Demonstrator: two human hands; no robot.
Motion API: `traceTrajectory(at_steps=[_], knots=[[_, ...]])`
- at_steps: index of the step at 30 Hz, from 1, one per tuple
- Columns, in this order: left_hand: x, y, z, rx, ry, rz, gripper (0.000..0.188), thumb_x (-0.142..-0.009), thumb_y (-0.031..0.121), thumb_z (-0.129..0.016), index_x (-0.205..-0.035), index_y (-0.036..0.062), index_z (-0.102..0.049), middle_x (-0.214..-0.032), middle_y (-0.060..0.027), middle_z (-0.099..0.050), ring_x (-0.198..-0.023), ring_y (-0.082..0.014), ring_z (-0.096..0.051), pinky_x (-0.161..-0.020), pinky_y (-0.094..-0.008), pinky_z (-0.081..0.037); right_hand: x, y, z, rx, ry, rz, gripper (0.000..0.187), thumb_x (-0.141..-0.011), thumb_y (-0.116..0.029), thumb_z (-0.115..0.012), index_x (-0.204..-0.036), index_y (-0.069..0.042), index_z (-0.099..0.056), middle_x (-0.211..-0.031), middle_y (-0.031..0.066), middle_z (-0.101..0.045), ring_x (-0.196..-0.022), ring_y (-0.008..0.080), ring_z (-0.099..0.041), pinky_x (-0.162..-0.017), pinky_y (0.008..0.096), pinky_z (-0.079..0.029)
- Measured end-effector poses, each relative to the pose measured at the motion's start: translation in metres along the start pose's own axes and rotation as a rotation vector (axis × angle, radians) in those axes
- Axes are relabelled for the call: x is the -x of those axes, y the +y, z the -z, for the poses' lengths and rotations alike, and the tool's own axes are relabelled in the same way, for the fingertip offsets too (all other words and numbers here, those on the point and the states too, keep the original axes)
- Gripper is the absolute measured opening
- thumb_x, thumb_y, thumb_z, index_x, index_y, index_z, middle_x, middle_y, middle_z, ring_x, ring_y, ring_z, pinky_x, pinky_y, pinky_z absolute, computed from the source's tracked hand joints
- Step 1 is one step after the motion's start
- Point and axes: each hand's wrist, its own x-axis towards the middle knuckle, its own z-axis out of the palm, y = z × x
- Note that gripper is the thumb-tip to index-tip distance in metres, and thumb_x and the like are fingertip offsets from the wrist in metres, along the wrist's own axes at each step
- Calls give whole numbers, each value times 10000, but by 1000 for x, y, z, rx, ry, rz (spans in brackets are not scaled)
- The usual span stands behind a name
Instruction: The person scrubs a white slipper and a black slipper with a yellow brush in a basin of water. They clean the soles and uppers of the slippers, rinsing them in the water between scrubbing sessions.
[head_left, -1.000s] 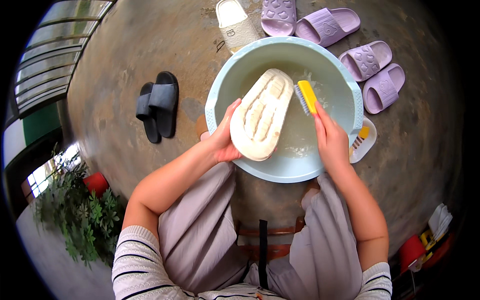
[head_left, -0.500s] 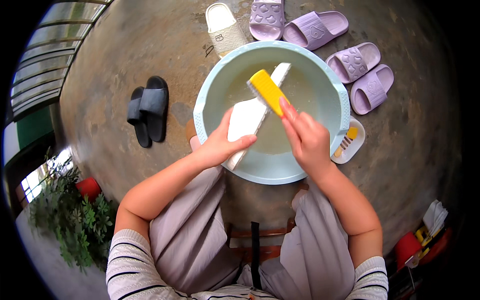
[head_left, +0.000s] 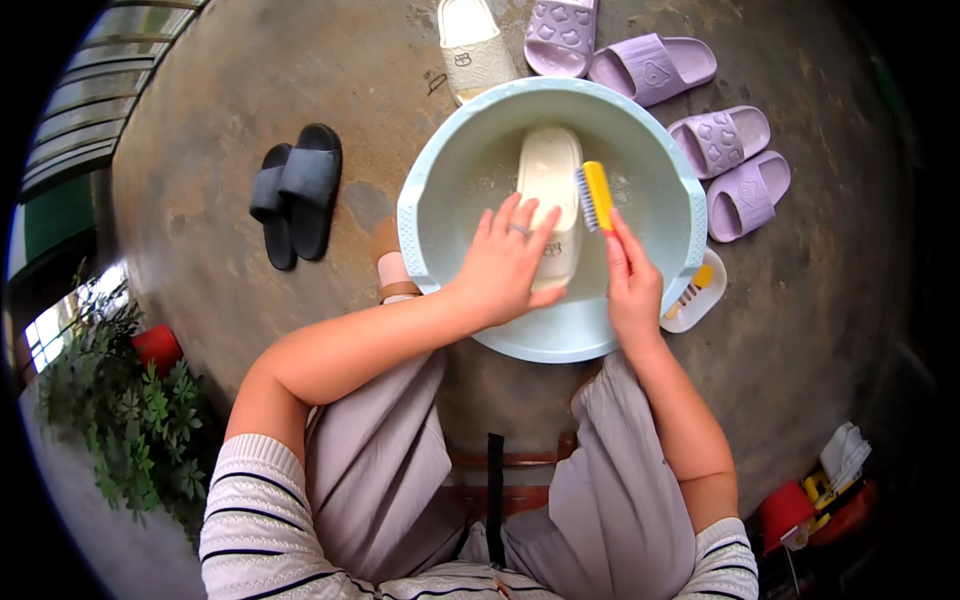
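A cream slide slipper (head_left: 551, 162) lies sole down, toe end toward me, in a round pale-blue basin (head_left: 555, 340) with shallow cloudy water. My left hand (head_left: 500, 268) is over the slipper's strap end with its fingers spread, overlapping its left side; whether it presses on the slipper I cannot tell. In my right hand (head_left: 634, 292) is a yellow scrubbing brush (head_left: 597, 192), gripped by its handle. The pale bristles face left, close beside the slipper's right edge.
A matching cream slipper (head_left: 478, 65) and several lilac slippers (head_left: 652, 72) stand beyond and right of the basin. A white soap dish (head_left: 697, 305) sits against its right side. Black slippers (head_left: 312, 195), a leafy plant (head_left: 150, 420) and a railing (head_left: 100, 100) are at left.
The cream slipper has gone from tilted on its side in my left hand to flat in the basin, upper side showing. My left hand has opened. The brush has moved right, off the slipper.
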Motion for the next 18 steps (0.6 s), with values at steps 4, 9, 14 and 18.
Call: traceTrajectory(at_steps=[4, 9, 14, 18], knots=[[-8, -4, -37, -328, -135, -100, 1011, -730, 336, -854, -1579, 192, -323, -1579, -287, -315, -1324, -472, -457, -1008, -488, -524, -10, 12, 2, 132, -53, 0, 431, -1060, -193, -537, -1466, -50, -506, -1097, 213, -715, -942, 343, -716, -791, 406, -552], [-34, -16, -58, -397, -234, -68, 1102, -603, 175, -902, -1562, 211, -360, -1533, -289, -380, -1234, -387, -545, -816, -384, -624, -25, 47, -21, 614, -236, 61, 533, -1058, -279, -502, -1571, -203, -378, -871, 176, -659, -776, 396, -672, -703, 492, -528], [-44, -29, -43, -239, -396, -54, 1106, -603, 150, -895, -1567, 213, -355, -1436, -272, -469, -1202, -397, -559, -866, -409, -605, -40, 53, -31, 591, -306, 21, 493, -1052, -285, -509, -1536, -214, -443, -868, 191, -662, -768, 401, -675, -704, 506, -525], [-31, -29, -27, -95, -341, -85, 1107, -604, 118, -885, -1572, 214, -356, -1346, -250, -505, -1150, -418, -563, -929, -446, -562, -46, 50, -9, 323, -181, 114, 442, -1053, -272, -512, -1487, -184, -517, -947, 233, -687, -808, 394, -676, -723, 489, -529]])
